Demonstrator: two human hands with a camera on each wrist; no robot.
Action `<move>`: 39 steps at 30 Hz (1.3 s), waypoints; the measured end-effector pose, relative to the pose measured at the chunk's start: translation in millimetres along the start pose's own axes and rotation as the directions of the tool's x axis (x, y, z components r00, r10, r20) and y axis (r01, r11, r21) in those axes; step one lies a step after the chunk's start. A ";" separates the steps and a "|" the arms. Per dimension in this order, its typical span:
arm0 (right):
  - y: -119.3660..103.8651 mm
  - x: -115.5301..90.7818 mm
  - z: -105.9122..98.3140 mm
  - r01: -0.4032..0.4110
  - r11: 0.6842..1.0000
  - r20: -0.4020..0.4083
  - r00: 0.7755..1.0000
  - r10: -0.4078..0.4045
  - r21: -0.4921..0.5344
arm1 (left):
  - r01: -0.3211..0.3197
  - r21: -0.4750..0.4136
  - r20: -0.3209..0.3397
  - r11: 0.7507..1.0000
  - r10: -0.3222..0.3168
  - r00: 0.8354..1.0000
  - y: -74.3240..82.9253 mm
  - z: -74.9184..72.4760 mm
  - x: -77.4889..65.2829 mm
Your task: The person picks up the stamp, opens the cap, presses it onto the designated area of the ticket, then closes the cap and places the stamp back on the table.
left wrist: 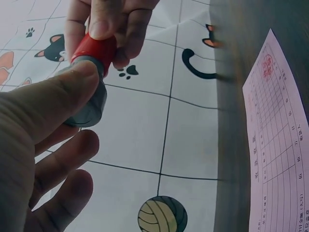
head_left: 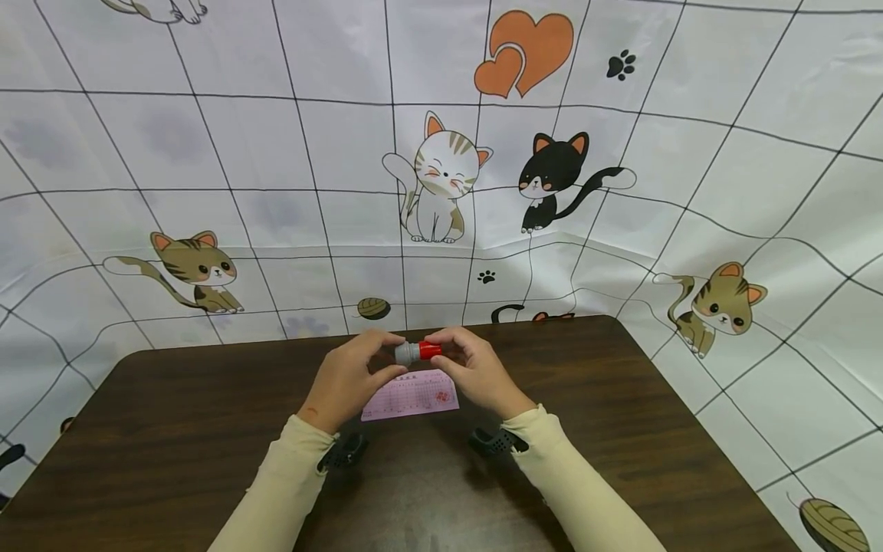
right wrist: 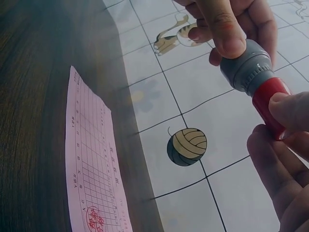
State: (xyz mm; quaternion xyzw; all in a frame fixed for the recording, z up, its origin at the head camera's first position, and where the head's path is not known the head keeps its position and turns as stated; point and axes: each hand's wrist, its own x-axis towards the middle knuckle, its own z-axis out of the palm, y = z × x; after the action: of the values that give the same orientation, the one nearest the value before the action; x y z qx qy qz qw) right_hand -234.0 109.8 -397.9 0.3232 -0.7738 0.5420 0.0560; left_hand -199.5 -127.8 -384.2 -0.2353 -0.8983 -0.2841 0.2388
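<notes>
Both hands meet on a small stamp with a grey part point(head_left: 407, 353) and a red part point(head_left: 431, 350), held sideways above the table's far side. My left hand point(head_left: 347, 382) pinches the grey part between thumb and fingers. On the red part point(right wrist: 268, 100), my right hand point(head_left: 480, 377) has its thumb and fingertips. In the right wrist view the grey part point(right wrist: 245, 68) is wide and round at its outer end, with a ribbed ring near the red. Below lies a pink printed receipt point(head_left: 407, 397) with a grid and a red stamp mark point(head_left: 442, 396) near its right end.
The dark wood table point(head_left: 193, 429) ends just beyond the hands. Behind it hangs a white sheet point(head_left: 331, 146) with black grid lines, cats and yarn balls, which also runs down the right side. Dark bands point(head_left: 491, 441) sit at both wrists.
</notes>
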 end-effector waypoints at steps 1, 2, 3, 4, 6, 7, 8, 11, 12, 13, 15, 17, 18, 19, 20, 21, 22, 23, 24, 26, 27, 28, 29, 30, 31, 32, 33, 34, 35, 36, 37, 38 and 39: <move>-0.6 0.2 -0.2 0.003 1.000 -0.003 1.000 -0.003 -0.003 | 0.001 -0.002 -0.003 1.000 -0.001 1.000 0.3 0.2 0.3; -1.3 0.3 -0.3 0.007 1.000 -0.008 1.000 -0.007 -0.004 | 0.003 -0.006 -0.006 1.000 -0.003 1.000 0.9 0.0 0.4; -2.2 0.2 -0.4 0.009 1.000 -0.014 1.000 -0.009 -0.007 | 0.007 -0.010 -0.008 1.000 -0.007 1.000 1.1 0.0 0.5; -2.4 0.3 -0.2 0.010 1.000 -0.021 1.000 -0.010 -0.012 | 0.007 -0.012 -0.010 1.000 -0.008 1.000 1.2 0.3 0.4; -2.4 0.5 0.6 0.025 1.000 -0.034 0.999 -0.025 -0.016 | 0.003 -0.017 -0.018 1.000 -0.004 1.000 1.2 0.4 0.2; -2.3 0.6 1.0 0.036 0.999 -0.039 0.999 -0.036 -0.018 | 0.000 -0.020 -0.024 1.000 -0.001 1.000 1.8 -0.3 0.2; -2.4 0.8 1.5 0.048 0.999 -0.043 0.998 -0.048 -0.018 | -0.008 -0.020 -0.030 1.000 0.008 1.000 1.7 -0.8 0.0; -2.7 1.1 2.0 0.079 0.997 -0.047 0.996 -0.080 -0.019 | -0.051 -0.029 -0.047 0.998 0.050 0.998 1.3 -3.1 -0.1; -3.2 1.1 1.9 0.087 0.996 -0.045 0.995 -0.088 -0.019 | -0.066 -0.033 -0.051 0.997 0.065 0.997 1.2 -4.1 -0.1; -3.9 1.0 1.5 0.094 0.995 -0.043 0.995 -0.095 -0.020 | -0.081 -0.037 -0.053 0.996 0.079 0.995 1.0 -4.8 -0.1; -4.7 0.9 1.0 0.107 0.994 -0.040 0.993 -0.108 -0.026 | -0.105 -0.045 -0.052 0.993 0.102 0.993 -0.2 -5.2 0.2; -5.2 0.8 0.5 0.121 0.992 -0.038 0.992 -0.122 -0.036 | -0.118 -0.050 -0.053 0.992 0.115 0.992 -1.0 -5.2 0.5; -5.0 0.9 0.3 0.128 0.991 -0.038 0.991 -0.130 -0.039 | -0.122 -0.051 -0.053 0.991 0.119 0.991 -1.2 -5.1 0.6; -4.8 1.0 0.2 0.135 0.990 -0.039 0.990 -0.136 -0.042 | -0.124 -0.051 -0.051 0.991 0.121 0.991 -1.5 -4.7 0.8; -4.5 1.0 0.1 0.140 0.989 -0.040 0.989 -0.142 -0.045 | -0.124 -0.051 -0.050 0.991 0.122 0.991 -1.5 -4.3 1.0; -4.0 1.0 0.1 0.144 0.989 -0.044 0.988 -0.146 -0.045 | -0.124 -0.051 -0.049 0.991 0.122 0.991 -1.4 -3.7 1.2; -3.3 0.9 0.2 0.147 0.988 -0.048 0.988 -0.149 -0.046 | -0.122 -0.047 -0.049 0.991 0.120 0.992 -1.0 -3.4 1.4; -2.5 0.9 0.2 0.151 0.987 -0.052 0.987 -0.154 -0.045 | -0.119 -0.042 -0.048 0.992 0.117 0.992 -0.5 -3.1 1.7; -1.9 1.0 0.3 0.156 0.987 -0.056 0.986 -0.158 -0.045 | -0.116 -0.035 -0.049 0.993 0.114 0.992 0.0 -2.7 1.9; -1.1 1.0 0.5 0.168 0.985 -0.064 0.983 -0.171 -0.050 | -0.109 -0.019 -0.056 0.994 0.108 0.993 0.8 -2.1 2.1; -1.0 1.1 0.6 0.175 0.983 -0.067 0.982 -0.178 -0.051 | -0.106 -0.012 -0.063 0.994 0.105 0.992 1.2 -2.1 2.2; -0.8 1.1 0.7 0.183 0.982 -0.070 0.980 -0.186 -0.054 | -0.102 -0.006 -0.068 0.995 0.101 0.993 1.6 -2.3 2.3; -0.8 1.2 0.9 0.191 0.980 -0.073 0.978 -0.194 -0.055 | -0.100 -0.003 -0.074 0.995 0.099 0.992 1.8 -2.3 2.3; -0.9 1.3 1.1 0.196 0.979 -0.075 0.977 -0.200 -0.057 | -0.099 -0.002 -0.080 0.995 0.099 0.992 1.5 -2.0 2.4; -0.9 1.3 1.1 0.202 0.978 -0.078 0.975 -0.206 -0.060 | -0.101 -0.003 -0.086 0.995 0.100 0.991 1.1 -1.8 2.4; -0.9 1.3 1.2 0.206 0.977 -0.082 0.974 -0.210 -0.058 | -0.104 -0.009 -0.089 0.995 0.102 0.991 0.7 -1.6 2.5; -0.9 1.3 1.3 0.206 0.977 -0.084 0.974 -0.210 -0.055 | -0.108 -0.018 -0.091 0.994 0.106 0.990 0.8 -1.7 2.6; -0.7 1.2 1.5 0.206 0.977 -0.088 0.974 -0.210 -0.052 | -0.113 -0.027 -0.092 0.993 0.110 0.990 0.5 -1.4 2.7; -0.7 1.3 1.7 0.205 0.978 -0.091 0.974 -0.209 -0.046 | -0.120 -0.037 -0.092 0.992 0.116 0.989 0.2 -1.1 2.7; -0.6 1.3 1.8 0.205 0.978 -0.093 0.974 -0.208 -0.041 | -0.126 -0.047 -0.092 0.991 0.121 0.988 0.0 -0.9 2.6; -0.4 1.3 2.0 0.204 0.978 -0.096 0.974 -0.207 -0.036 | -0.130 -0.056 -0.092 0.990 0.124 0.988 -0.3 -0.7 2.4; -0.3 1.3 2.2 0.203 0.979 -0.098 0.974 -0.205 -0.030 | -0.132 -0.064 -0.092 0.989 0.126 0.988 -0.2 -0.6 2.2; -0.3 1.4 2.4 0.201 0.979 -0.098 0.974 -0.203 -0.024 | -0.134 -0.070 -0.092 0.989 0.127 0.988 -0.1 -0.4 2.1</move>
State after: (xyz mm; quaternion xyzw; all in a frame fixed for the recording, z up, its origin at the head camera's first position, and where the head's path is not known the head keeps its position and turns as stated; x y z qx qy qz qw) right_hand -234.4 107.0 -398.0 0.3722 -0.7369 0.5436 0.1516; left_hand -201.0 -127.5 -382.8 -0.2897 -0.8582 -0.3119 0.2869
